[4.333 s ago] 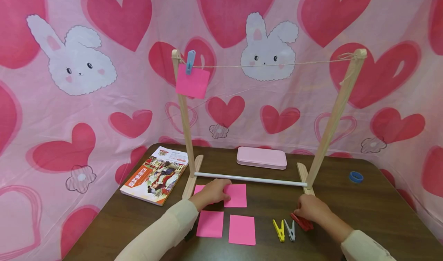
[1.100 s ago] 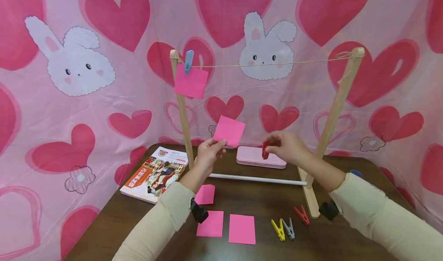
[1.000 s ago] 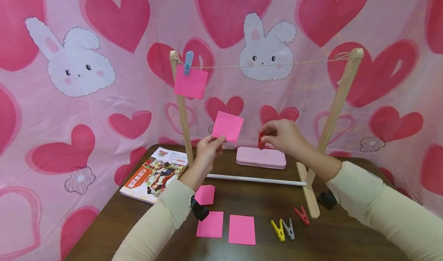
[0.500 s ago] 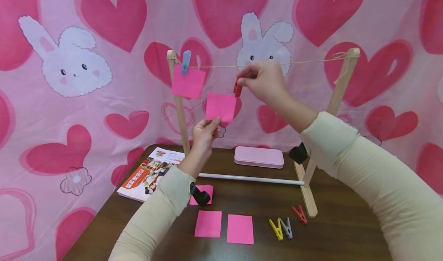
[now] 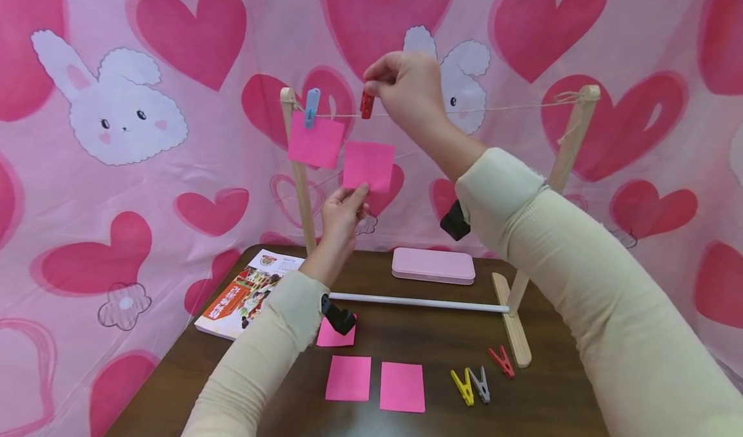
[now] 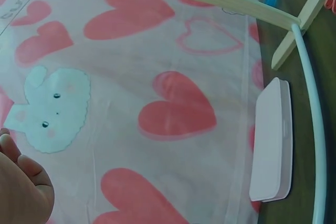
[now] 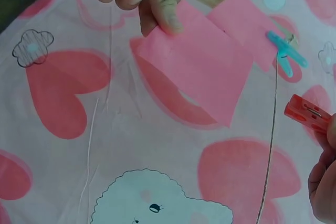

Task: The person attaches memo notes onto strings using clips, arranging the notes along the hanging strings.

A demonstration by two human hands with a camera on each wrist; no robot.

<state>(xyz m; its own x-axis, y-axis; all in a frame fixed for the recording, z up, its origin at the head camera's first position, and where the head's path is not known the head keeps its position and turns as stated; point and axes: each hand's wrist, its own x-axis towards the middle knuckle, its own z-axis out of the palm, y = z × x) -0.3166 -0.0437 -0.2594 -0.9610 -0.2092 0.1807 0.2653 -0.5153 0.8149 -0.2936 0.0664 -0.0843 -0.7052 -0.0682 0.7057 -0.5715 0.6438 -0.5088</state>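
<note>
1. The grip of the left hand (image 5: pixel 342 214) pinches a pink note (image 5: pixel 368 166) at its lower edge, with the thumb on the near face; the grip of the right hand (image 5: pixel 411 90) pinches a red peg (image 5: pixel 367 106) between thumb and fingers.
2. A pink heart-and-rabbit curtain (image 5: pixel 232 134) hangs behind the wooden stand (image 5: pixel 571 142).
3. A dark brown surface (image 5: pixel 464 334) carries the stand.
4. The stand has two upright posts, a white rod (image 5: pixel 420 302) joining them low down, and a thin string (image 5: pixel 511 107) tied between their tops.
5. A book (image 5: pixel 240 301) with a colourful cover lies left of the stand, partly hidden by the left sleeve (image 5: pixel 255 359).
6. A pale pink box (image 5: pixel 433 267) lies flat behind the stand's rod.
7. The pink note is up in the air between the stand's posts, below the string and nearer the left post; a hanging note (image 5: pixel 316 144) is beside that post.
8. In front of the stand's rod lie a back note (image 5: pixel 333 338), partly covered, a left front note (image 5: pixel 349 379) and a right front note (image 5: pixel 402 387), apart.
9. The red peg is near the stand's string, a gap showing between them in the right wrist view. A blue peg (image 5: pixel 311 107) clips the hanging note to the string. Before the stand's right foot (image 5: pixel 518 340), a yellow peg (image 5: pixel 463 387) and grey peg (image 5: pixel 481 385) lie just beside each other; a second red one (image 5: pixel 502 362) lies nearer that foot.
</note>
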